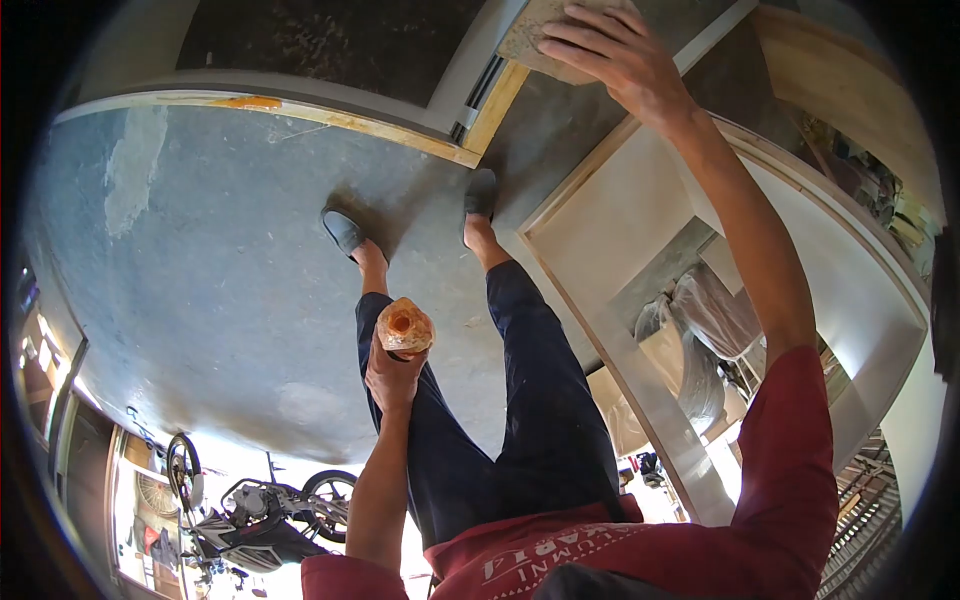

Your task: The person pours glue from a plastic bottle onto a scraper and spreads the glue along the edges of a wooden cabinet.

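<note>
My left hand [393, 375] is closed round a bottle [405, 325] with a whitish, smeared wrapping and an orange-brown round top that faces the camera. It is held low, in front of my thigh. Up at the top right, my right hand [625, 60] lies with its fingers spread over a flat greyish-brown board [553, 40]. The thumb is hidden, so I cannot make out how the board is gripped. Below the board stands the corner of a frame with a yellowish wooden edge [495, 115].
A blue-grey floor [230, 260] stretches to the left. At the right stands a large white-framed panel [610, 220], with plastic-wrapped items [710, 310] beyond it. A motorcycle [255, 515] is at the lower left. A dark panel [330, 45] is at the top.
</note>
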The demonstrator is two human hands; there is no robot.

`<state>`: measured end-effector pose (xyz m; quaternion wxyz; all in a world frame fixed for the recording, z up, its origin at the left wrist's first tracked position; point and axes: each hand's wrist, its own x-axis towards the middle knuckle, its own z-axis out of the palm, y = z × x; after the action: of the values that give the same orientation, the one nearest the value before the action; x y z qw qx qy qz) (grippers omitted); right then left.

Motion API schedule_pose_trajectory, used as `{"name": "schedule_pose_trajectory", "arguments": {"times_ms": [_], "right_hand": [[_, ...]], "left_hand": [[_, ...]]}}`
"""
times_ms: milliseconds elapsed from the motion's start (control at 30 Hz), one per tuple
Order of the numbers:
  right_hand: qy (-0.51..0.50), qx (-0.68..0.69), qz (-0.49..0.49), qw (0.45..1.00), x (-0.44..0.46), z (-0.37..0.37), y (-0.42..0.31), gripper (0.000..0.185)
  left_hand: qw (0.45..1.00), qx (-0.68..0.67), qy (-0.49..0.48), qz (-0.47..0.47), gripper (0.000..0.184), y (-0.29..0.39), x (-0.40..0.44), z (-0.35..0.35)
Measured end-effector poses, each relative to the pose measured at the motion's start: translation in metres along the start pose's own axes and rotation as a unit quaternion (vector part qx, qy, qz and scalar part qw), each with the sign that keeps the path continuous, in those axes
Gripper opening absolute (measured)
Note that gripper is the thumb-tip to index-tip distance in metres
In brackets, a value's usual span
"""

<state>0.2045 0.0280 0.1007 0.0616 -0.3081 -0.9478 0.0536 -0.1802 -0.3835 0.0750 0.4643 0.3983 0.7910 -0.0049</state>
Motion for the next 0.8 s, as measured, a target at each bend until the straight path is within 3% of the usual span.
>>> {"name": "schedule_pose_trajectory", "arguments": {"times_ms": [100,200,400,667,700,800], "right_hand": [[-0.017,-0.017,-0.011,1.0,0.0,-0.004,-0.001,0.052],[0.039,-0.053,-0.035,0.997,-0.032,-0.004,-0.001,0.053],[0.023,-0.054,-0.004,0.998,-0.034,0.006,-0.003,0.055],[-0.052,-0.067,0.006,0.996,-0.049,0.0,-0.002,0.055],[-0.11,-0.076,0.007,0.991,-0.052,-0.006,0.0,0.053],[-0.09,-0.033,0.006,0.995,-0.063,-0.015,0.014,0.05]], "left_hand": [[1.0,0.011,-0.003,-0.002,0.091,-0.002,0.0,-0.001],[1.0,0.006,0.002,-0.008,0.091,-0.004,0.0,0.001],[1.0,0.014,0.008,-0.002,0.091,-0.005,0.0,0.003],[1.0,-0.007,0.021,0.008,0.092,-0.005,0.001,0.005],[1.0,-0.012,0.024,0.012,0.092,-0.004,0.001,0.007],[1.0,-0.005,0.028,0.003,0.093,0.0,0.003,0.003]]}}
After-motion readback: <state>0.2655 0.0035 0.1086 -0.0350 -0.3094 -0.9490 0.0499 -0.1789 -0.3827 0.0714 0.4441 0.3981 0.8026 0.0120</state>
